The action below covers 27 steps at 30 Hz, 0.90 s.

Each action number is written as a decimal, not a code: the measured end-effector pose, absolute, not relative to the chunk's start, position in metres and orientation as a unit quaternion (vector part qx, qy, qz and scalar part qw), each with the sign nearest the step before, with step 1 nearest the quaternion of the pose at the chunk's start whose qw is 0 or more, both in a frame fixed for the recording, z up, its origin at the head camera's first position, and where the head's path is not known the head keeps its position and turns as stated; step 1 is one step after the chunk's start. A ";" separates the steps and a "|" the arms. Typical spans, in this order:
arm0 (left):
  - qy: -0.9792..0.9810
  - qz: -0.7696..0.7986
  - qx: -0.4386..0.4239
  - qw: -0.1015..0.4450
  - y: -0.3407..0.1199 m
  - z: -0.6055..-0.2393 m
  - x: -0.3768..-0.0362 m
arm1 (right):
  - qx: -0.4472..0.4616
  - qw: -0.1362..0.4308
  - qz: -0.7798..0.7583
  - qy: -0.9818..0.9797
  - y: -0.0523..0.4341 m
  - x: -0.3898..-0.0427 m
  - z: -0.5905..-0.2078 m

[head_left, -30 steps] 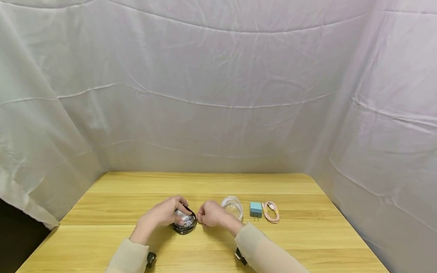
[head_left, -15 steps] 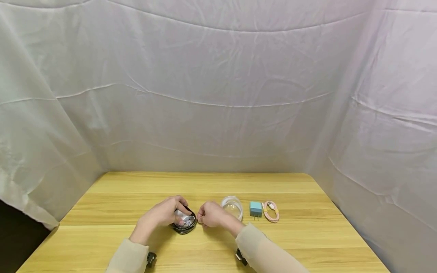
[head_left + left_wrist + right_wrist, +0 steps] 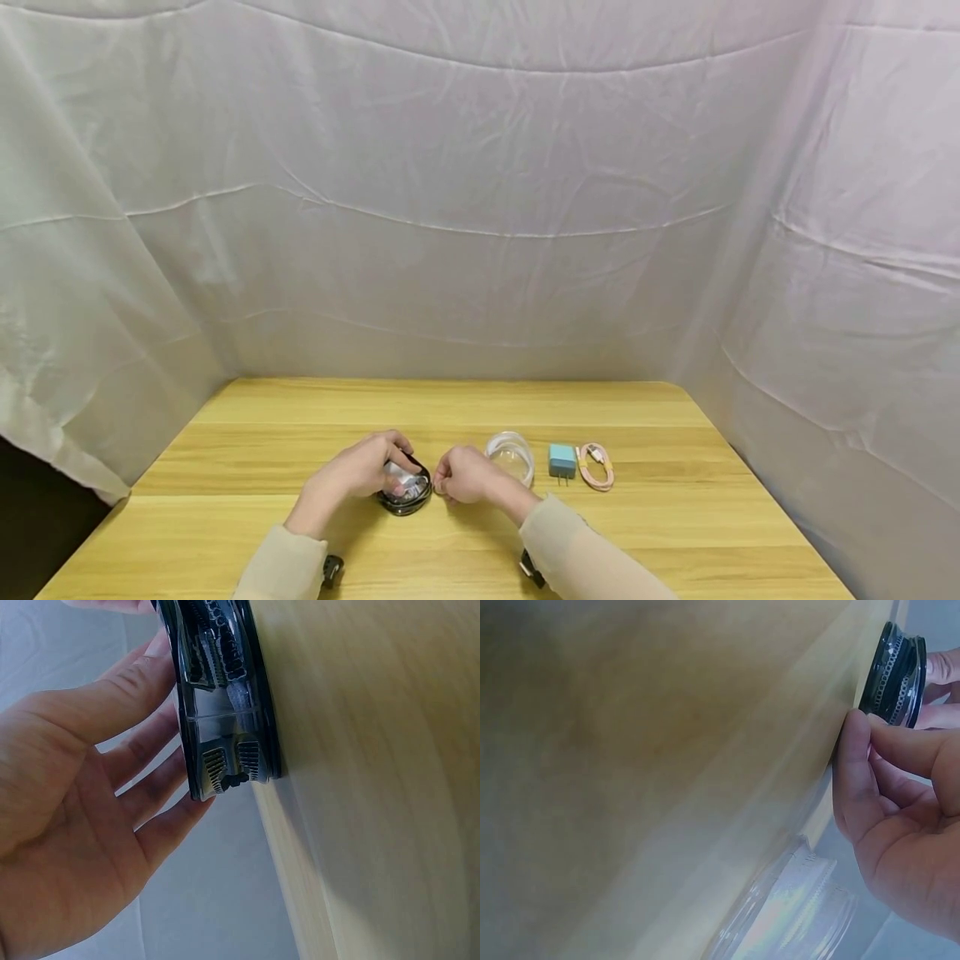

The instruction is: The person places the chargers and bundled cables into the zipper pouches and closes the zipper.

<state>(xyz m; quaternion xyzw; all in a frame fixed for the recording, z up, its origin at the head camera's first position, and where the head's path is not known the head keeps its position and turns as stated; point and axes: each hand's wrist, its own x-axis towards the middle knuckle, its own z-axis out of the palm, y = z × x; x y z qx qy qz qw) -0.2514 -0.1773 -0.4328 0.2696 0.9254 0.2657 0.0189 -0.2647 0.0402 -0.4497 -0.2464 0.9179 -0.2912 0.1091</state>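
On the wooden table (image 3: 225, 517), near the front edge and a bit left of the middle, the left hand (image 3: 352, 471) rests on a round black case (image 3: 406, 490). The case lies flat on the table. It is round, so it has no long side and points no way that I can tell. In the head view the fingers (image 3: 393, 446) cover the top of the case. The left wrist view shows more: the fingers (image 3: 154, 724) are nearly straight and press on the clear lid of the case (image 3: 225, 697), and ribbed parts show inside it. Just right of the case is the right hand (image 3: 463, 475). In the head view it looks like a loose fist. The right wrist view shows the thumb and fingers (image 3: 855, 757) pinched together right by the rim of the case (image 3: 900, 675), but I cannot tell if they hold anything. Next comes a round clear lid (image 3: 511, 454), just behind the right hand. Then a small blue plug (image 3: 562, 460), and beside it a coiled pink cable (image 3: 596, 464), toward the right edge.
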 end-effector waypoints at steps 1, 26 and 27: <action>0.926 0.266 0.269 0.019 -0.177 -0.433 -0.252 | -0.246 0.109 -0.291 0.918 0.040 -0.264 -0.450; 0.929 0.269 0.255 0.025 -0.176 -0.432 -0.250 | -0.257 0.116 -0.303 0.910 0.043 -0.258 -0.450; 0.929 0.269 0.255 0.025 -0.176 -0.432 -0.251 | -0.259 0.116 -0.302 0.910 0.043 -0.258 -0.450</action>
